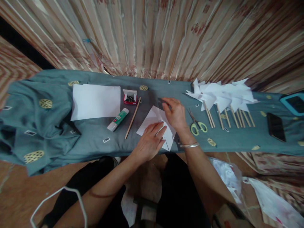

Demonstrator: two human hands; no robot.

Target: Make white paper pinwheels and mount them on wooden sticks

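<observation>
A white paper square [149, 121] with slits running in from its corners lies in front of me. My left hand [150, 139] rests on it with fingers outstretched and apart. Over the sheet's upper right edge is my right hand [176, 114], its fingers bent loosely to the left with a gap between thumb and forefinger; nothing shows in it. Green-handled scissors [198, 126] lie just right of that hand. Left of the square are a thin wooden stick [133, 118], a glue stick [118, 119] and a small red box of dark pins [130, 97].
A stack of white paper [96, 101] lies at the left on the grey-green cloth [90, 139]. Several white paper pinwheels [223, 93] on wooden sticks overlap at the right. Beyond them are a dark phone [276, 127] and a blue-framed device [294, 104]. Plastic bags [273, 199] sit below.
</observation>
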